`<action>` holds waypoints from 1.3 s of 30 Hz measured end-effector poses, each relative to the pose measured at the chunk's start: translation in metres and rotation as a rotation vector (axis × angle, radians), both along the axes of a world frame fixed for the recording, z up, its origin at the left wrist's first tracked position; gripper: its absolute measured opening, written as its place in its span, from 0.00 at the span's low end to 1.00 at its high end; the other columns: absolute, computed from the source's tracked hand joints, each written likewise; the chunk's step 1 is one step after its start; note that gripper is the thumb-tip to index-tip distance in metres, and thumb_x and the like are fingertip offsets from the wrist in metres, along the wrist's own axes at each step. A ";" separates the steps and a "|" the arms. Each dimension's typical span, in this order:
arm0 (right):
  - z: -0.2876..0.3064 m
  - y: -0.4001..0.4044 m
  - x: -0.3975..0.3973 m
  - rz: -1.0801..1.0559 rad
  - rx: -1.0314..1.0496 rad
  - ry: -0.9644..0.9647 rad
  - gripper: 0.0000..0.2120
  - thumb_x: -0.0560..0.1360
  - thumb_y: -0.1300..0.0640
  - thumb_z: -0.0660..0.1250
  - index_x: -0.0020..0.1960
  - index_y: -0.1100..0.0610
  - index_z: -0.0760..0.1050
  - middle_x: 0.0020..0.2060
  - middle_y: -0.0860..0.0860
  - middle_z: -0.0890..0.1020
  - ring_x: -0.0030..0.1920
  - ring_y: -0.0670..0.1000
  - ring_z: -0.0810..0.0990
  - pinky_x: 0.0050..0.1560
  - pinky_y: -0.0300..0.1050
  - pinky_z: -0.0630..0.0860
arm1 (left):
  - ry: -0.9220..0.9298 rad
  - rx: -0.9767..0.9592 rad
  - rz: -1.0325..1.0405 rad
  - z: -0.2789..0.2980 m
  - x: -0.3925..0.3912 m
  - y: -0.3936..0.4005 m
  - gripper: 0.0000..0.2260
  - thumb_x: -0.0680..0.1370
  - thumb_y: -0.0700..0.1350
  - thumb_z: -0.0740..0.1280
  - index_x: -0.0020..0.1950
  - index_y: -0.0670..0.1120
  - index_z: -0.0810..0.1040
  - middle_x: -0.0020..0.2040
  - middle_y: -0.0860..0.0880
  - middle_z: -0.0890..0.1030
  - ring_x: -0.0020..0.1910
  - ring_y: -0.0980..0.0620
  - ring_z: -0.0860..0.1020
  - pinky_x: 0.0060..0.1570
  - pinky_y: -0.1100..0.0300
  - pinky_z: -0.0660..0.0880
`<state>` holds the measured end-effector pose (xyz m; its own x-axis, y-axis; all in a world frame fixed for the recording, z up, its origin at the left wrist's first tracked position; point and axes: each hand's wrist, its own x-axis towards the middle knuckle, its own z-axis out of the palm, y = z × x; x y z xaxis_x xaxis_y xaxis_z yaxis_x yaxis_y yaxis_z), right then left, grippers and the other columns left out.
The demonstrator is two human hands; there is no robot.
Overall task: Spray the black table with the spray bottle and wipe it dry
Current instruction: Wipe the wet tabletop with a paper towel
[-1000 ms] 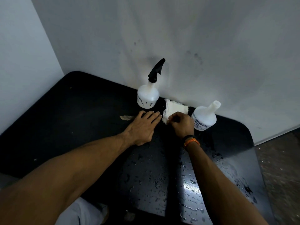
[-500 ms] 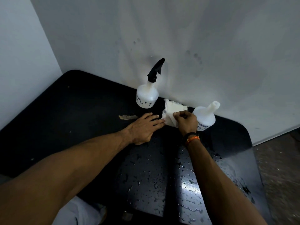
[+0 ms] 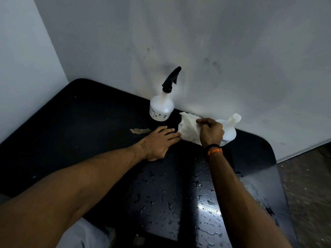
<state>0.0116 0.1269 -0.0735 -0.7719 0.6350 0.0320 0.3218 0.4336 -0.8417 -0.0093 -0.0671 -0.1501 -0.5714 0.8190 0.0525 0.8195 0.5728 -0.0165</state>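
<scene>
Lifting the white paper towel [image 3: 189,128] beside the spray bottle [image 3: 161,108], the right hand [image 3: 210,132] now pinches it, the left hand [image 3: 159,142] flat, seemingly ready to wipe.

The table [image 3: 71,140] sits in a corner, with walls at its nine and twelve o'clock edges. The spray bottle [image 3: 161,109] stands at twelve o'clock against the back wall. At its three o'clock lies a cloth [image 3: 189,129], then a second bottle [image 3: 228,128]. The right hand [image 3: 210,132] is between cloth and second bottle. The left hand [image 3: 159,142] rests at six o'clock of the spray bottle. Water drops [image 3: 202,203] lie on the near part of the table.
</scene>
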 end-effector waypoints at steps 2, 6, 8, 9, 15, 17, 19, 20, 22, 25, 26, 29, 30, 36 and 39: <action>0.006 0.002 -0.001 -0.022 -0.055 0.032 0.13 0.73 0.60 0.65 0.49 0.51 0.86 0.48 0.52 0.87 0.53 0.56 0.81 0.58 0.43 0.75 | 0.002 0.017 -0.004 -0.001 0.000 0.000 0.28 0.78 0.46 0.56 0.80 0.49 0.62 0.79 0.51 0.64 0.78 0.48 0.62 0.77 0.49 0.53; 0.024 0.010 -0.002 -0.026 -0.105 0.114 0.13 0.72 0.58 0.65 0.50 0.51 0.86 0.45 0.47 0.87 0.50 0.52 0.84 0.59 0.47 0.79 | -0.006 0.050 -0.008 -0.001 -0.001 0.001 0.28 0.77 0.46 0.57 0.79 0.49 0.64 0.78 0.51 0.66 0.77 0.47 0.64 0.76 0.49 0.55; 0.032 0.014 -0.002 -0.022 -0.127 0.158 0.12 0.70 0.56 0.67 0.50 0.50 0.86 0.43 0.42 0.85 0.48 0.46 0.84 0.58 0.44 0.80 | -0.015 0.051 -0.008 -0.002 -0.001 0.001 0.28 0.77 0.46 0.57 0.79 0.49 0.64 0.78 0.51 0.66 0.77 0.47 0.64 0.76 0.49 0.55; 0.035 0.017 -0.002 -0.025 -0.142 0.175 0.12 0.69 0.55 0.69 0.50 0.50 0.86 0.42 0.42 0.85 0.48 0.44 0.84 0.57 0.43 0.81 | -0.015 0.048 -0.007 -0.002 -0.001 0.001 0.28 0.77 0.46 0.57 0.79 0.50 0.64 0.79 0.51 0.66 0.78 0.47 0.63 0.76 0.49 0.54; 0.058 0.035 0.001 -0.015 -0.128 0.194 0.13 0.67 0.64 0.73 0.51 0.54 0.85 0.45 0.52 0.87 0.48 0.52 0.86 0.53 0.52 0.83 | -0.023 0.066 -0.007 -0.005 -0.003 -0.001 0.29 0.76 0.46 0.55 0.79 0.49 0.64 0.78 0.51 0.66 0.78 0.47 0.64 0.77 0.49 0.54; 0.069 0.039 0.013 -0.013 -0.029 0.168 0.15 0.68 0.65 0.71 0.53 0.54 0.86 0.47 0.52 0.87 0.49 0.52 0.85 0.55 0.49 0.83 | -0.034 0.072 -0.009 -0.004 -0.002 -0.001 0.29 0.76 0.45 0.57 0.79 0.49 0.62 0.79 0.50 0.64 0.78 0.48 0.62 0.77 0.49 0.53; 0.080 0.039 0.029 -0.042 0.115 0.160 0.15 0.70 0.64 0.69 0.54 0.53 0.85 0.49 0.51 0.87 0.52 0.51 0.84 0.58 0.41 0.79 | -0.051 0.103 -0.012 -0.002 -0.001 -0.002 0.30 0.77 0.43 0.59 0.80 0.48 0.61 0.80 0.49 0.63 0.78 0.47 0.62 0.78 0.49 0.53; 0.084 0.037 0.037 -0.059 0.183 0.177 0.15 0.71 0.64 0.68 0.55 0.53 0.85 0.49 0.51 0.87 0.52 0.50 0.84 0.57 0.38 0.78 | -0.060 0.125 -0.013 -0.001 0.000 -0.003 0.30 0.76 0.42 0.60 0.80 0.47 0.62 0.79 0.48 0.64 0.78 0.46 0.63 0.78 0.49 0.53; 0.088 0.026 0.059 -0.062 0.292 0.235 0.15 0.72 0.64 0.67 0.55 0.53 0.85 0.50 0.51 0.87 0.49 0.48 0.84 0.56 0.38 0.78 | -0.073 0.158 -0.005 0.003 0.004 -0.003 0.31 0.75 0.40 0.61 0.79 0.45 0.63 0.79 0.46 0.63 0.78 0.44 0.63 0.78 0.49 0.55; 0.073 0.001 0.097 0.101 0.451 0.234 0.14 0.73 0.65 0.68 0.53 0.52 0.85 0.48 0.50 0.87 0.43 0.48 0.84 0.52 0.38 0.77 | -0.079 0.168 0.050 0.006 0.010 -0.003 0.29 0.76 0.39 0.62 0.79 0.42 0.63 0.79 0.43 0.63 0.77 0.42 0.63 0.77 0.49 0.58; 0.065 -0.005 0.109 0.232 0.511 0.151 0.13 0.74 0.65 0.68 0.54 0.51 0.85 0.48 0.51 0.87 0.43 0.49 0.84 0.52 0.37 0.76 | -0.078 0.157 0.074 0.008 0.012 -0.004 0.29 0.77 0.40 0.61 0.79 0.42 0.62 0.79 0.42 0.63 0.77 0.43 0.63 0.76 0.49 0.58; 0.046 -0.011 0.135 0.774 0.487 -0.396 0.17 0.77 0.61 0.68 0.63 0.46 0.80 0.55 0.49 0.85 0.53 0.47 0.83 0.59 0.40 0.78 | -0.094 0.163 0.170 0.011 0.019 -0.007 0.28 0.80 0.43 0.59 0.80 0.43 0.60 0.80 0.44 0.60 0.78 0.44 0.62 0.76 0.50 0.59; 0.042 -0.011 0.141 0.902 0.435 -0.564 0.20 0.77 0.61 0.69 0.66 0.45 0.77 0.58 0.49 0.84 0.56 0.46 0.82 0.61 0.41 0.77 | -0.118 0.193 0.216 0.013 0.022 -0.009 0.27 0.81 0.44 0.58 0.80 0.43 0.60 0.80 0.44 0.60 0.77 0.44 0.62 0.76 0.50 0.59; 0.030 -0.001 0.155 0.673 0.475 -0.494 0.21 0.73 0.66 0.66 0.59 0.47 0.82 0.51 0.47 0.87 0.53 0.47 0.84 0.58 0.48 0.80 | -0.144 0.232 0.300 0.009 0.038 -0.041 0.24 0.83 0.49 0.57 0.78 0.43 0.63 0.79 0.42 0.62 0.76 0.43 0.64 0.75 0.47 0.61; 0.021 -0.003 0.153 0.612 0.607 -0.455 0.19 0.74 0.65 0.66 0.61 0.51 0.81 0.56 0.50 0.85 0.57 0.52 0.82 0.58 0.47 0.78 | -0.148 0.221 0.351 0.010 0.041 -0.061 0.24 0.84 0.50 0.57 0.79 0.42 0.63 0.79 0.42 0.61 0.77 0.42 0.62 0.76 0.45 0.58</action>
<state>0.1643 0.1237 -0.0526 -0.9824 0.0939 -0.1613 0.1355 0.9530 -0.2709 0.0313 -0.1279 -0.1404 -0.8277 0.5520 0.1012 0.5588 0.7938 0.2402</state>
